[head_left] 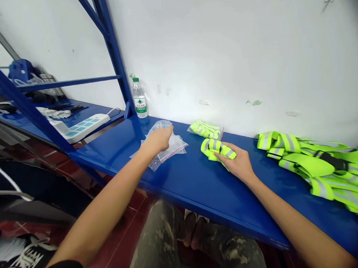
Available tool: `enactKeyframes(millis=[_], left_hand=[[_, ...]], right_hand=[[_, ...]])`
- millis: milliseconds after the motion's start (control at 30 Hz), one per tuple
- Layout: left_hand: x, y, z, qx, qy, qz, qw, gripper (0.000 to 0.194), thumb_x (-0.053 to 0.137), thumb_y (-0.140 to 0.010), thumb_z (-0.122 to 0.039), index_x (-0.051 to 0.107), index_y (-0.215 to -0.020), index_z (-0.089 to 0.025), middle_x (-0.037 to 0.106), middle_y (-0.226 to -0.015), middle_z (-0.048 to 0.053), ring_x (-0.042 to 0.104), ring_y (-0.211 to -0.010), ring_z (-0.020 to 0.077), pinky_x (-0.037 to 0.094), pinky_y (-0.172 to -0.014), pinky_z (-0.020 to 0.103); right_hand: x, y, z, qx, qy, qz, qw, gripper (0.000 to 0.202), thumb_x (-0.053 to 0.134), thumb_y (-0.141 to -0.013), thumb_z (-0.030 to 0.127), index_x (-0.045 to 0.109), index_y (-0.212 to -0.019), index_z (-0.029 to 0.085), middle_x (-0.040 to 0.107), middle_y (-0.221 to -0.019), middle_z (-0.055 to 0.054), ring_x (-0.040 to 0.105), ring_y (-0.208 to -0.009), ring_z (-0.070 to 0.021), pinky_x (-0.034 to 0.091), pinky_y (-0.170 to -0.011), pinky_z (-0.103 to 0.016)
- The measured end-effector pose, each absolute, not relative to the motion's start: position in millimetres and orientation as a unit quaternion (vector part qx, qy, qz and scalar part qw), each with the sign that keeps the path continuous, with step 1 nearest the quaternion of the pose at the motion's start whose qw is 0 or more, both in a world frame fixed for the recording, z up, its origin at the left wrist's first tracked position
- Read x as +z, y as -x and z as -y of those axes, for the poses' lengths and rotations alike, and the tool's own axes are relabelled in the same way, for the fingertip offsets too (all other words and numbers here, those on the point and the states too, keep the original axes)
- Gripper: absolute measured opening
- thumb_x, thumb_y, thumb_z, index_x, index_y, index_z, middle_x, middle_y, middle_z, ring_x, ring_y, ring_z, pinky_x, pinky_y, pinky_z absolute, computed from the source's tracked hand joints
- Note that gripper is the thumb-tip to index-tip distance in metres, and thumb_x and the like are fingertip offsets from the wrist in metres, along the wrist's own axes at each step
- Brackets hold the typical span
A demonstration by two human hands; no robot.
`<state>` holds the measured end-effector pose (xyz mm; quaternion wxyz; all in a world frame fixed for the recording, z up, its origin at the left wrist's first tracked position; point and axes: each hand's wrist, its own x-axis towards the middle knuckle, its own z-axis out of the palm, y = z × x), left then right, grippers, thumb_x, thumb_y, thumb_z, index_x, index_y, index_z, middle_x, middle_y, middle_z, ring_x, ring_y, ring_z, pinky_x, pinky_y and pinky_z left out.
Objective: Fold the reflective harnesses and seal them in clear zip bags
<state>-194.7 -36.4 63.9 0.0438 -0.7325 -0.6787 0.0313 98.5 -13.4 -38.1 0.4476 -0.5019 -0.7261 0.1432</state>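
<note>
With our right hand (238, 160) we hold a folded bundle of fluorescent yellow-green webbing (214, 148) with silver-grey stripes, thumb and fingers clamped on its right end, over the middle of the glossy blue table (188, 182). Our left hand (160, 140) is to the left, on a loose stack of clear plastic zip bags (176, 145); its fingers are drawn together, but we cannot tell whether they pinch a bag. Just beyond the bundle, by the white wall (224, 53), we see a clear packet of yellow-green striped webbing (206, 129). A loose heap of yellow-green striped straps (321, 168) lies at the right. On the far side, left, stands a clear plastic bottle with a green cap (139, 98).
</note>
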Motion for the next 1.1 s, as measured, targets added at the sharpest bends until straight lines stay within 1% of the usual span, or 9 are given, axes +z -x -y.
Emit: enactKeyframes(millis=[67, 233, 333, 433, 533, 633, 767, 967, 1100], left_hand=[[60, 189, 32, -0.025, 0.732, 0.676, 0.082, 0.057, 0.048, -0.080, -0.002, 0.050, -0.136, -0.014, 0.067, -0.110, 0.018, 0.065, -0.104, 0.0299, 0.050, -0.082, 0.036], [56, 139, 12, -0.260, 0.737, 0.621, 0.057, 0.040, 0.054, -0.080, -0.008, 0.061, -0.117, -0.018, 0.072, -0.093, 0.008, 0.066, -0.093, 0.0251, 0.050, -0.084, 0.036], [42, 94, -10, -0.389, 0.723, 0.570, -0.043, 0.021, 0.061, -0.078, -0.012, 0.066, -0.097, -0.017, 0.072, -0.085, 0.005, 0.067, -0.085, 0.0211, 0.051, -0.082, 0.033], [21, 57, -30, -0.445, 0.702, 0.522, -0.194, 0.010, 0.065, -0.073, -0.010, 0.066, -0.081, -0.015, 0.070, -0.079, 0.004, 0.066, -0.077, 0.0171, 0.051, -0.073, 0.027], [2, 39, -42, -0.459, 0.677, 0.476, -0.324, 0.016, 0.062, -0.071, -0.002, 0.066, -0.081, -0.014, 0.067, -0.078, 0.002, 0.063, -0.066, 0.0119, 0.050, -0.062, 0.022], [-8, 39, -46, -0.463, 0.645, 0.446, -0.414, 0.007, 0.062, -0.077, -0.008, 0.065, -0.082, -0.013, 0.064, -0.076, 0.001, 0.056, -0.051, 0.0077, 0.046, -0.051, 0.020], [-10, 44, -42, -0.460, 0.682, 0.444, -0.357, 0.005, 0.063, -0.077, -0.008, 0.065, -0.077, -0.013, 0.063, -0.070, 0.000, 0.056, -0.056, 0.0077, 0.045, -0.056, 0.018], [-4, 37, -29, -0.453, 0.733, 0.445, -0.245, 0.005, 0.062, -0.080, -0.015, 0.067, -0.081, -0.015, 0.068, -0.078, 0.001, 0.059, -0.065, 0.0106, 0.047, -0.066, 0.022], [-3, 30, -16, -0.451, 0.767, 0.435, -0.137, 0.007, 0.060, -0.083, -0.018, 0.067, -0.084, -0.016, 0.067, -0.082, 0.002, 0.057, -0.066, 0.0121, 0.047, -0.070, 0.026]], right_hand=[[-36, -98, 15, 0.156, 0.503, 0.716, 0.458, 0.045, 0.074, -0.074, 0.041, 0.072, -0.114, 0.021, 0.074, -0.110, -0.006, 0.069, -0.101, -0.0287, 0.052, -0.089, -0.040], [-22, -105, 16, 0.301, 0.512, 0.600, 0.536, 0.052, 0.086, -0.059, 0.038, 0.074, -0.105, 0.017, 0.075, -0.104, -0.008, 0.069, -0.094, -0.0289, 0.054, -0.084, -0.040], [-12, -119, 17, 0.453, 0.457, 0.495, 0.584, 0.053, 0.090, -0.050, 0.033, 0.073, -0.099, 0.018, 0.076, -0.097, -0.006, 0.070, -0.081, -0.0240, 0.056, -0.074, -0.035], [-4, -136, 17, 0.550, 0.427, 0.467, 0.546, 0.049, 0.092, -0.048, 0.029, 0.073, -0.092, 0.018, 0.076, -0.093, -0.005, 0.070, -0.075, -0.0205, 0.056, -0.070, -0.031], [-2, -151, 13, 0.568, 0.450, 0.473, 0.502, 0.049, 0.092, -0.047, 0.027, 0.074, -0.091, 0.017, 0.076, -0.090, -0.006, 0.070, -0.074, -0.0205, 0.055, -0.069, -0.030], [-7, -160, 5, 0.525, 0.506, 0.489, 0.479, 0.056, 0.093, -0.044, 0.024, 0.074, -0.096, 0.017, 0.076, -0.091, -0.005, 0.071, -0.082, -0.0219, 0.056, -0.074, -0.029], [-14, -162, -2, 0.476, 0.570, 0.496, 0.450, 0.058, 0.092, -0.044, 0.027, 0.074, -0.098, 0.017, 0.076, -0.092, -0.006, 0.070, -0.088, -0.0238, 0.056, -0.075, -0.030], [-11, -150, 4, 0.376, 0.612, 0.534, 0.447, 0.052, 0.088, -0.049, 0.037, 0.075, -0.095, 0.016, 0.074, -0.083, -0.006, 0.067, -0.078, -0.0232, 0.051, -0.061, -0.028], [-9, -145, 8, 0.309, 0.565, 0.619, 0.449, 0.043, 0.083, -0.057, 0.037, 0.075, -0.095, 0.018, 0.074, -0.087, -0.004, 0.066, -0.081, -0.0232, 0.052, -0.071, -0.032]])
